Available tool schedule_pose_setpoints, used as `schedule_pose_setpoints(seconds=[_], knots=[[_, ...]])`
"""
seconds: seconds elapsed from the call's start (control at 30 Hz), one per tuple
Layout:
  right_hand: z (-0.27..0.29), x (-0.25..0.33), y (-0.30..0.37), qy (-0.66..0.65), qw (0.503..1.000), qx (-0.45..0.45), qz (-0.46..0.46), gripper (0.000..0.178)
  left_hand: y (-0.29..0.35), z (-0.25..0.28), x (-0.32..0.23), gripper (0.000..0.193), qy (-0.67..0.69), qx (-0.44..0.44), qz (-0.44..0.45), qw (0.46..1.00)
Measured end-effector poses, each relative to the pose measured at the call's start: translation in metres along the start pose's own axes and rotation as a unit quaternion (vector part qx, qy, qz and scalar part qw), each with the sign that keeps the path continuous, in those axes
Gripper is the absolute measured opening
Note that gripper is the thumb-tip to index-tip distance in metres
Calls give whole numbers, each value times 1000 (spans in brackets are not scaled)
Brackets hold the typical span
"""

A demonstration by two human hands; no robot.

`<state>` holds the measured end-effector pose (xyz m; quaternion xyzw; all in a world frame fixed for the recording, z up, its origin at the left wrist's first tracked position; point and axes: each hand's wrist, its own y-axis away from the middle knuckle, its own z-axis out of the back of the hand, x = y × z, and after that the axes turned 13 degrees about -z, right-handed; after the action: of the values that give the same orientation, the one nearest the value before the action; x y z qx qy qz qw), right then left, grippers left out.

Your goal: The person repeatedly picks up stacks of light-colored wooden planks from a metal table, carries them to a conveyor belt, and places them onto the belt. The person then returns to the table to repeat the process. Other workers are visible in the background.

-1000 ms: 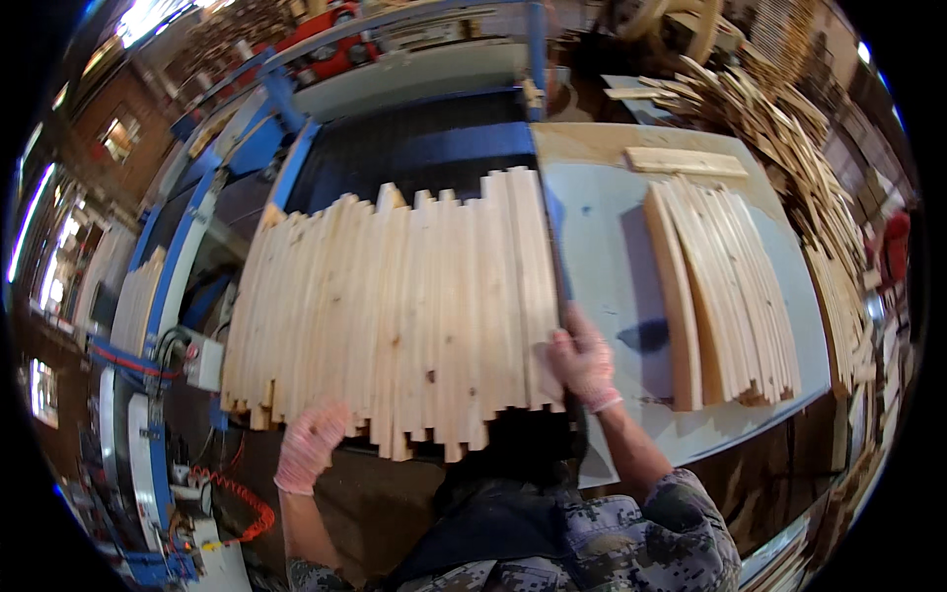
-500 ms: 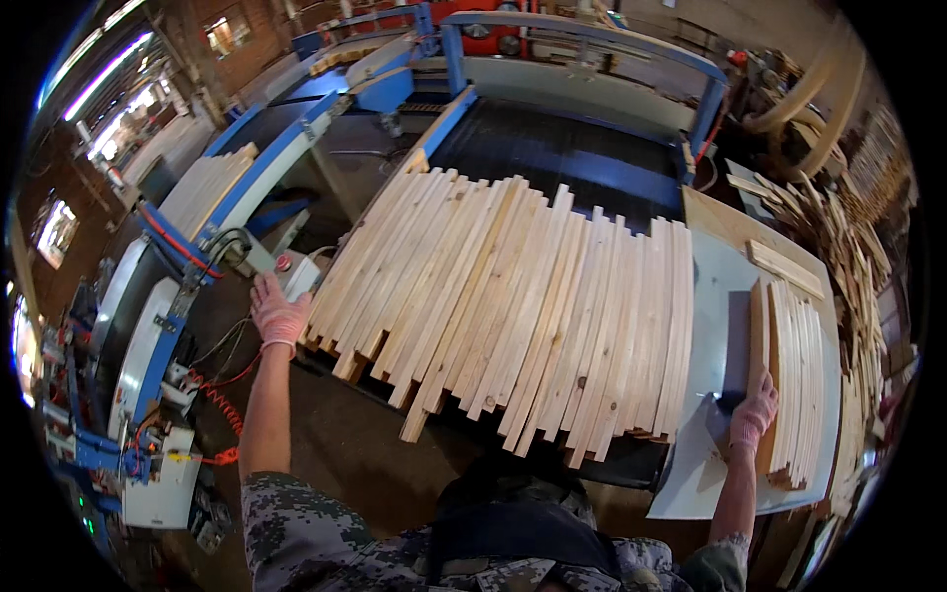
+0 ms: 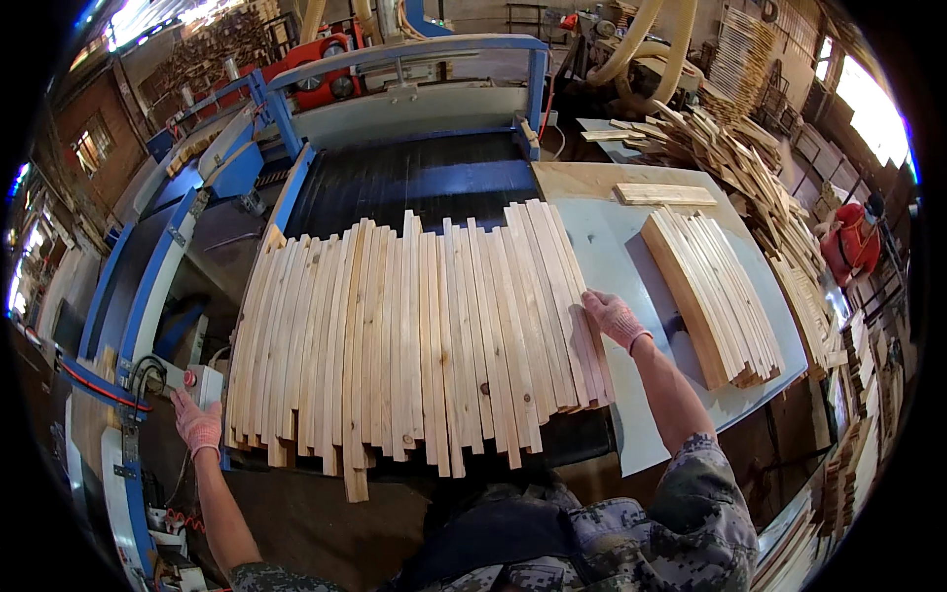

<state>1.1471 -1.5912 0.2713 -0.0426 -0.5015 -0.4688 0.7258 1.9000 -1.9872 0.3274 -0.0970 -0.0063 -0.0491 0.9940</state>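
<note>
A broad row of pale wooden strips (image 3: 395, 335) lies side by side on a black conveyor belt (image 3: 414, 183), their near ends uneven. My right hand (image 3: 616, 320), in a pinkish knitted glove, rests against the row's right edge with its fingers stretched over the outermost strip. At the row's left, my gloved left hand (image 3: 200, 424) has its fingers extended at a small grey control box (image 3: 208, 387) with a red button (image 3: 189, 378). Whether a fingertip presses anything there cannot be made out. Neither hand is wrapped around an object.
Right of the belt, a grey side board (image 3: 631, 395) carries a stack of strips (image 3: 715, 296) and a few loose pieces (image 3: 664, 194). Blue machine rails (image 3: 163, 266) run along the left. Scrap wood (image 3: 735, 168) heaps beyond the board; a person in red (image 3: 851, 242) is far right.
My right hand has left the stack on the side board and moved left to the row's right edge. My left hand stays by the control box. The view has swung rightward.
</note>
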Motion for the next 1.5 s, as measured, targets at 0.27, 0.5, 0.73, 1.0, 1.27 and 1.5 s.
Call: schedule_pose_setpoints(seconds=[0.27, 0.5, 0.73, 1.0, 1.27, 1.5], knots=[[-17, -26, -34, -311, 946, 17, -94, 51, -21, -4, 51, 108, 42, 64, -25, 997], [3, -66, -59, -313, 948, -30, -52, 56, 47, 2, -23, 83, 514, -166, 73, 839], [4, -42, -46, -409, 905, 56, -100, 42, 268, -143, 8, 31, 708, -77, 303, 633], [2, -41, -46, -373, 923, 29, -87, 47, 478, -236, -109, 34, 646, 318, 482, 499], [-13, -5, -96, -29, 990, -139, 4, 79, 514, -247, -99, 43, 636, 322, 489, 502], [-29, 41, -105, 87, 983, -160, -26, 48, 458, -257, -74, 56, 591, 219, 464, 623]])
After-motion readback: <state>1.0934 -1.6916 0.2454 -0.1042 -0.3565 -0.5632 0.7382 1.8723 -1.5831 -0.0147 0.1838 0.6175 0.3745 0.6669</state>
